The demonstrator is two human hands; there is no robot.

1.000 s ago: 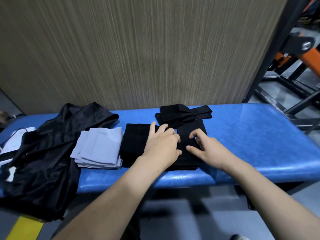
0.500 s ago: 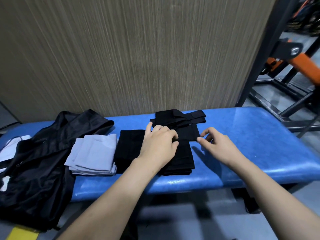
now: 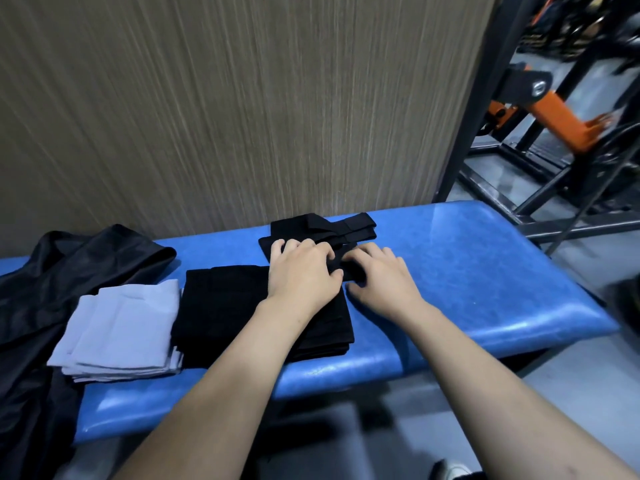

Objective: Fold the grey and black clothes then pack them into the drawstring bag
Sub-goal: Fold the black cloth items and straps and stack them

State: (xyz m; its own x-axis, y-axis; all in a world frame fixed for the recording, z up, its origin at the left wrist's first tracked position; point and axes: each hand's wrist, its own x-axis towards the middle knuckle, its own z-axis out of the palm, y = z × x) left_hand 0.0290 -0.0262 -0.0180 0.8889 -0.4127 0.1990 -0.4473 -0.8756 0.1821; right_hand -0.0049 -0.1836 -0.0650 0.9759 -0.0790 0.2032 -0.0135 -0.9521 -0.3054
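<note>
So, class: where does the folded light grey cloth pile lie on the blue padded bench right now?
In the head view, the folded light grey cloth pile lies left of centre on the blue padded bench, between the shiny black bag and the folded black clothes.

Desk (image 3: 485, 271) bare to the right of the right hand (image 3: 377, 278); open approach there. Leftward blocked: black folded stack (image 3: 221, 306), grey folded stack (image 3: 121, 327), then crumpled black bag (image 3: 52, 289). Wood-grain wall panel (image 3: 242, 116) closes the far edge; metal frame (image 3: 474, 98) stands far right.
</note>
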